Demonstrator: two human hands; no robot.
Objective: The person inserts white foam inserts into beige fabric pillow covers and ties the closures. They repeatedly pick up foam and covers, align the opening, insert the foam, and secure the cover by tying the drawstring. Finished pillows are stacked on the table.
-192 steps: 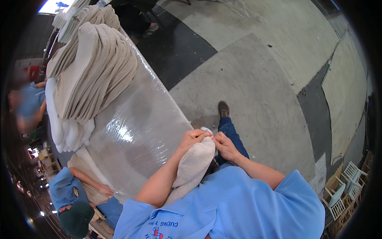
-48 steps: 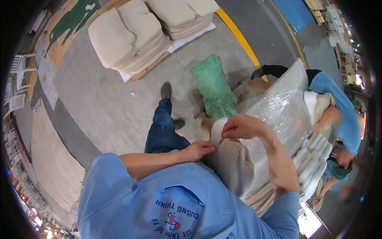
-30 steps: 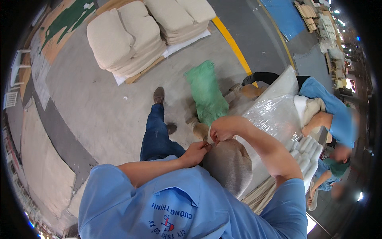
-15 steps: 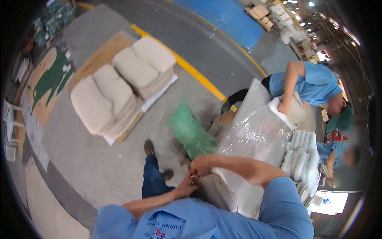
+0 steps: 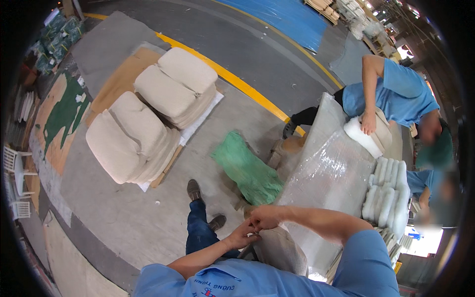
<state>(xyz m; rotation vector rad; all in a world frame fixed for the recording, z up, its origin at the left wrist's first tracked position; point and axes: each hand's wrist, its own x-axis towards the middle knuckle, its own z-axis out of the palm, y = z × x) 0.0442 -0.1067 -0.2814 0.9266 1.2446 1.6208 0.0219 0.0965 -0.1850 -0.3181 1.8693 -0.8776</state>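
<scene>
While both hands pinch its top edge, the beige cushion cover point(image 5: 279, 247) sits against the person's chest, beside the plastic-wrapped table point(image 5: 331, 168). Left hand point(image 5: 242, 235) & right hand point(image 5: 264, 217) fingers clamped on fabric. Looks soft, light, floppy; best held at seam/corners w/ both hands. Green bag point(image 5: 247, 171) lies on the floor nearby.

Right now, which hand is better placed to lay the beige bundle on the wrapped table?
Probably the right hand: it grips the top of the beige bundle on the side next to the plastic-wrapped table. The left hand only pinches the edge, farther away.
</scene>
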